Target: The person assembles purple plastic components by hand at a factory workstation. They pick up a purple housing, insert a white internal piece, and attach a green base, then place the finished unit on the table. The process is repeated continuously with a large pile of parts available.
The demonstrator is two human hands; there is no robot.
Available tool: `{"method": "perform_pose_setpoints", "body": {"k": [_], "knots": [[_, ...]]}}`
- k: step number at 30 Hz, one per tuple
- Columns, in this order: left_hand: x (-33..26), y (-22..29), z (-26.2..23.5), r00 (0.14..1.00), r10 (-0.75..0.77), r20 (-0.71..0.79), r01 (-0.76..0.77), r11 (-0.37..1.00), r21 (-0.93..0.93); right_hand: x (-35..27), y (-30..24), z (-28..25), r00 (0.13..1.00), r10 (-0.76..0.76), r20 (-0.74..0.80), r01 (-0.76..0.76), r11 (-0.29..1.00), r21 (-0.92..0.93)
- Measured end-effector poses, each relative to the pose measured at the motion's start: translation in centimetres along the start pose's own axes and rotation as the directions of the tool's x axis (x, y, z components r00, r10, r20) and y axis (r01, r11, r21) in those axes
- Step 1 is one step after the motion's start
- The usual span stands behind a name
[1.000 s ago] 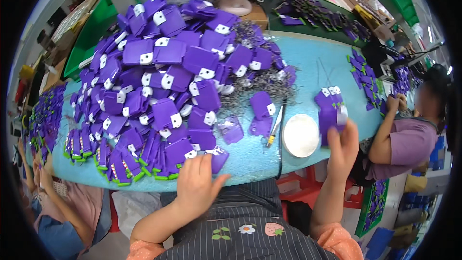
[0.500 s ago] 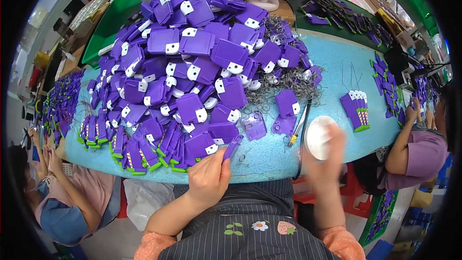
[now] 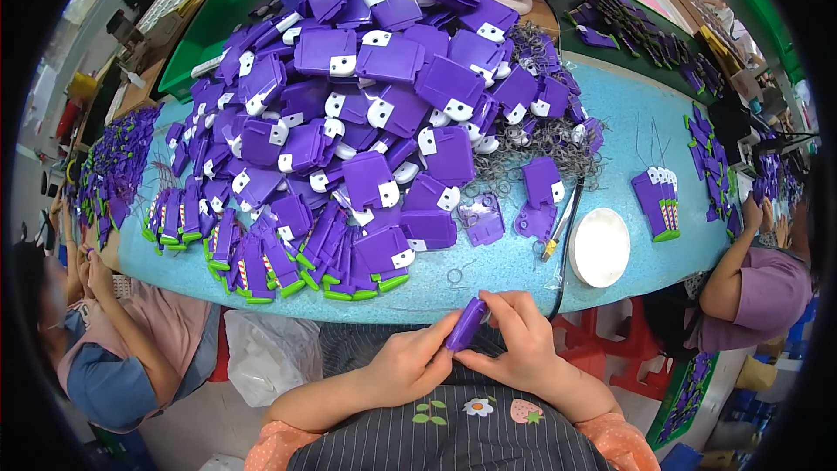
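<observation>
Head view: at the near edge of a blue table (image 3: 506, 279), the person's left hand (image 3: 405, 369) and right hand (image 3: 525, 345) together pinch one purple plastic piece (image 3: 467, 324), tilted edge-on above the apron (image 3: 392, 436), apparently steadied from both sides. A heaped purple pile (image 3: 390, 57) lies ahead and a white dish (image 3: 600, 248) to the right, probably for easy reach. The grip hides the piece's ends; its broad faces cannot be made out.

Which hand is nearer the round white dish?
Right. In the picture, the right hand is lower left of the dish; the left hand farther left, past the flat purple plastic piece.
</observation>
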State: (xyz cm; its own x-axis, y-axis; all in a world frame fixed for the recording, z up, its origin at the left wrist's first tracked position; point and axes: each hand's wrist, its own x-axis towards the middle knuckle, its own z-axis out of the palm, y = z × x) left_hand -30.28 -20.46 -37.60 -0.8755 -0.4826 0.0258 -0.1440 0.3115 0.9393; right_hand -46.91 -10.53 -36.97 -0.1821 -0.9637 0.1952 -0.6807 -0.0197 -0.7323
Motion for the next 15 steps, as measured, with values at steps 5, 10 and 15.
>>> {"method": "perform_pose_setpoints", "body": {"k": [5,10,15], "knots": [[-0.7,-2.0,-0.2,0.925,-0.38,-0.023,0.28,0.719,-0.636,0.2,1.3,-1.5,0.985,0.114,-0.131,-0.134,0.979,-0.156],[-2.8,-1.2,-2.7,0.915,-0.388,0.109,0.344,0.612,-0.712,3.0,1.1,-0.7,0.995,-0.093,-0.045,0.076,0.952,-0.297],[-5.8,-2.1,-3.8,0.917,-0.281,-0.284,0.019,0.741,-0.671,8.0,-2.6,3.5,0.92,-0.38,0.093,0.391,0.893,-0.222]]}}
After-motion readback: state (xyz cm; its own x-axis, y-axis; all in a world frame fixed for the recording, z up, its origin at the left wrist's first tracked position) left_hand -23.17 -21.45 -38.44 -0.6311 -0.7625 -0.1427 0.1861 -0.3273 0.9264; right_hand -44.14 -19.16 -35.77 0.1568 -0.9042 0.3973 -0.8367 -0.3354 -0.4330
